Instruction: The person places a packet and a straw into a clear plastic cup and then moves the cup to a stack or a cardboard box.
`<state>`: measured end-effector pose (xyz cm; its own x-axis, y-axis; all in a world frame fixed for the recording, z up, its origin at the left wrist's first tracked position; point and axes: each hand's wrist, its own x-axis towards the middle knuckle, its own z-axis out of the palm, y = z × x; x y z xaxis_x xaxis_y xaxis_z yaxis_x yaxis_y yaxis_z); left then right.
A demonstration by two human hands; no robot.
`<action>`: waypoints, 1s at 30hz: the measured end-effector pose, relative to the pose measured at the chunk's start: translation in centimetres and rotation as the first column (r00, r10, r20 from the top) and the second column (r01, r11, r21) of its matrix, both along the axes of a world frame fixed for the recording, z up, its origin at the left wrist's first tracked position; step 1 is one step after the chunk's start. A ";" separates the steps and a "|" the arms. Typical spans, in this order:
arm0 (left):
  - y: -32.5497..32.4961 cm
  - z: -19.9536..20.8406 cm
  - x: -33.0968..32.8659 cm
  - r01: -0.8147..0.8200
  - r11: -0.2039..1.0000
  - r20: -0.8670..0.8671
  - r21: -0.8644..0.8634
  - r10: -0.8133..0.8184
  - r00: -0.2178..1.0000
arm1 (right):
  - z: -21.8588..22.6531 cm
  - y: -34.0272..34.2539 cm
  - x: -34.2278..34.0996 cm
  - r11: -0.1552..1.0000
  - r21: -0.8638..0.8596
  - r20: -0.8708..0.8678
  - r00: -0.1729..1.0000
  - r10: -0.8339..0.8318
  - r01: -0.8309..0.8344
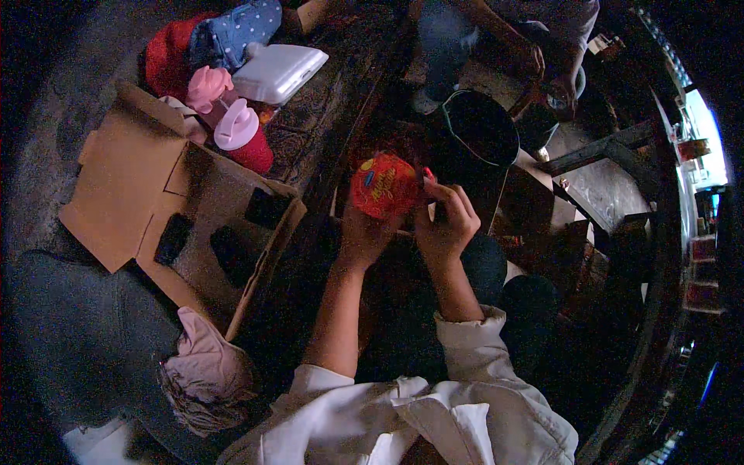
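Note:
A red plastic packet [384,184] with yellow print is held up in front of me. My left hand [366,234] grips it from below, its fingers mostly hidden behind the packet. At the packet's right side is my right hand [448,217], with thumb and forefinger pinched together and the other fingers curled. A small red bit shows at those fingertips; I cannot make out whether it is part of the packet. Just beyond my right hand stands a dark bucket [480,128] with a thin pale handle along its rim.
Left of me lies an open cardboard box [128,182] with several dark blocks [232,254] inside. Behind it are a red tumbler [246,139] with a pink lid and a white foam container [280,71]. A crumpled pink cloth [205,372] lies nearer. Across from me sits another person [535,62].

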<state>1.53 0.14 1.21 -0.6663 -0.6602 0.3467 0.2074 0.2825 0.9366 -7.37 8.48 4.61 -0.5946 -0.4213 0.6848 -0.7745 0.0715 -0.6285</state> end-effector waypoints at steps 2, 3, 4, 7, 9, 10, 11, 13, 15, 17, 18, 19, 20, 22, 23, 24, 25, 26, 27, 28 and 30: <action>0.2 -0.6 -0.3 0.044 0.987 -0.059 0.152 -0.036 0.998 | -0.1 -0.2 -0.1 1.000 -0.025 0.028 0.999 0.020 -0.020; 0.4 -0.7 -0.5 0.097 0.945 -0.144 0.311 -0.054 0.988 | -0.4 -0.2 -0.3 0.999 -0.035 0.049 0.998 0.030 -0.028; 0.3 -0.8 -0.4 0.093 0.953 -0.137 0.289 -0.055 0.989 | -0.5 -0.2 -0.4 0.998 -0.046 0.070 0.997 0.039 -0.036; 0.2 -0.9 -0.1 0.079 0.967 -0.117 0.240 -0.052 0.992 | 0.2 -0.1 -0.6 0.999 -0.025 -0.004 0.999 0.047 -0.047; 0.1 -0.7 0.1 0.065 0.971 -0.106 0.230 -0.041 0.993 | 0.3 0.2 -0.5 0.999 0.007 0.027 0.998 0.052 -0.053; -0.1 -1.1 0.2 0.032 0.982 -0.077 0.186 -0.018 0.997 | 0.3 0.2 -0.4 0.998 0.022 0.044 0.997 0.056 -0.057; -0.2 -1.7 0.4 0.000 0.990 -0.048 0.140 0.007 0.999 | 0.2 0.2 -0.3 0.998 0.021 0.049 0.997 0.065 -0.066; -0.1 -1.1 0.2 -0.021 0.998 -0.026 0.066 0.022 0.999 | 0.0 0.4 -0.5 0.997 0.028 0.056 0.996 0.071 -0.072; 0.0 -0.5 0.2 0.008 0.998 -0.038 0.057 -0.006 0.999 | 0.3 0.4 -0.7 0.997 0.030 -0.002 0.997 0.076 -0.076; 0.2 -0.4 0.3 0.078 0.983 -0.055 0.167 -0.070 0.996 | 0.4 0.3 -0.8 0.996 0.034 -0.011 0.996 0.084 -0.084; 0.3 -0.2 0.3 0.125 0.960 -0.071 0.249 -0.111 0.991 | 0.4 0.4 -0.9 0.995 0.037 0.007 0.996 0.088 -0.088; 0.3 -0.1 0.2 0.145 0.952 -0.067 0.269 -0.132 0.989 | 0.4 0.4 -1.0 0.995 0.040 0.026 0.995 0.091 -0.092; 0.4 0.1 0.1 0.165 0.943 -0.063 0.288 -0.154 0.986 | 0.3 0.5 -1.2 0.994 0.048 0.019 0.995 0.097 -0.098; 0.4 0.7 -0.1 0.177 0.941 -0.019 0.288 -0.179 0.984 | 0.0 0.7 -1.7 0.992 0.069 0.002 0.994 0.105 -0.105; 0.3 1.0 -0.1 0.167 0.949 0.024 0.267 -0.180 0.983 | -0.3 0.8 -2.0 0.992 0.070 0.014 0.995 0.103 -0.103; 0.2 0.8 0.0 0.162 0.960 0.037 0.226 -0.175 0.984 | -0.4 0.8 -2.0 0.992 0.067 0.026 0.994 0.105 -0.107; 0.1 0.6 0.1 0.156 0.970 0.050 0.186 -0.168 0.984 | -0.4 0.8 -2.0 0.992 0.065 0.038 0.993 0.108 -0.110; 0.1 -0.5 0.2 0.157 0.979 0.031 0.129 -0.162 0.986 | -0.3 0.8 -2.0 0.988 0.075 0.056 0.990 0.128 -0.132; 0.1 -0.4 0.2 0.162 0.980 0.019 0.116 -0.165 0.986 | 0.1 0.8 -1.9 0.985 0.088 0.075 0.987 0.145 -0.152; 0.1 -0.3 0.3 0.165 0.981 0.008 0.103 -0.167 0.986 | 0.2 0.8 -2.0 0.980 0.100 0.094 0.982 0.162 -0.171; 0.3 0.4 0.7 0.176 0.972 -0.001 0.158 -0.178 0.984 | -0.5 1.0 -2.3 0.980 0.105 0.096 0.982 0.160 -0.170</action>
